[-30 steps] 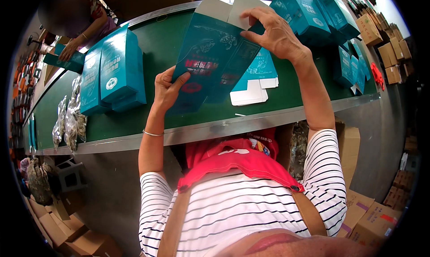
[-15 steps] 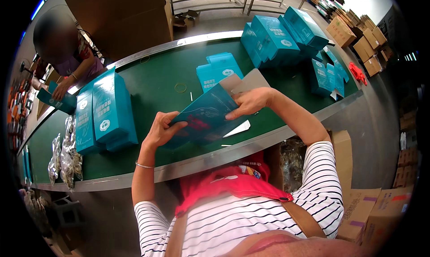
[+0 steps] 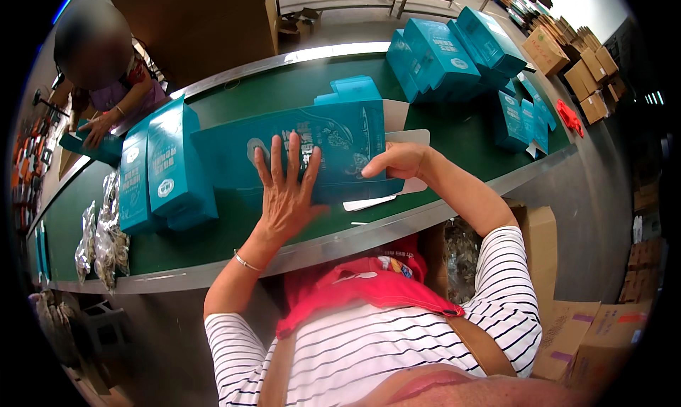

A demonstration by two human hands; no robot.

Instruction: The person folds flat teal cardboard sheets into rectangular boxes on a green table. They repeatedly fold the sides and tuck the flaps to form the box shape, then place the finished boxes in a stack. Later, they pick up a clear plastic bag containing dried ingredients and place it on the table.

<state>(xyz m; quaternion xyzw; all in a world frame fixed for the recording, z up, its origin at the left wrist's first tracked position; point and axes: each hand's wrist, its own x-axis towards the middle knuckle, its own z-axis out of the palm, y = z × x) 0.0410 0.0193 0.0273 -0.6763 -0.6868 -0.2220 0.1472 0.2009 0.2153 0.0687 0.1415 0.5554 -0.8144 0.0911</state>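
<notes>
A long teal carton (image 3: pixel 344 141), with pale flaps standing out at its right end, lies across in front of me above the green work surface. My left hand (image 3: pixel 284 194) is open over its face, fingers spread; I cannot tell whether the palm touches it. My right hand (image 3: pixel 406 160) grips the carton's right end, thumb on the printed face and the other fingers hidden behind it. White paper (image 3: pixel 369 202) shows below the carton's lower edge. Behind it lie more teal cartons (image 3: pixel 355 89), partly covered.
Two teal boxes (image 3: pixel 174 166) stand at the left, beside clear bags of dried goods (image 3: pixel 110 240). Several teal boxes (image 3: pixel 440 56) are piled at the far right. Across the table a person (image 3: pixel 106 116) handles another teal carton. A metal rim (image 3: pixel 319 247) edges the table near me.
The carton has swung from tilted to nearly level and now spreads farther left. My left hand has let go of its edge and opened over its face. The right hand keeps its hold.
</notes>
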